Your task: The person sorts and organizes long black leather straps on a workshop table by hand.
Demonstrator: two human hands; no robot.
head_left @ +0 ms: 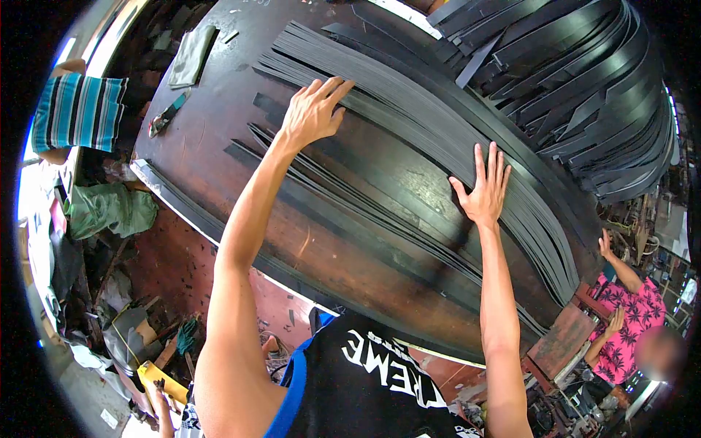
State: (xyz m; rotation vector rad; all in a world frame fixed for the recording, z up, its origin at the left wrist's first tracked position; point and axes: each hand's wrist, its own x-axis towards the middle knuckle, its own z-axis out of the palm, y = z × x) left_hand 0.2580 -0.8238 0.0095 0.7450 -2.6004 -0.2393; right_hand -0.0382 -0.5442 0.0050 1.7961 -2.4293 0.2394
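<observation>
A wide bundle of long dark grey strips (423,120), looking like rubber or leather, lies curved across the dark table (380,175). My left hand (314,109) rests at the near edge of the bundle toward its left end, palm down with the fingers apart. Farther right, my right hand (483,184) lies flat over the same strips, its fingers stretched out and thumb spread. Neither hand is closed around anything. Closer to my body, a thinner group of loose black strips (350,193) runs along the table.
Stacked black sheets (584,87) hang in a large curved pile at the far right. A folded grey cloth (193,57) and a teal-handled tool (168,115) lie at the table's left. Another person in a pink shirt (628,321) is beside the table's right end, near a wooden block (561,339).
</observation>
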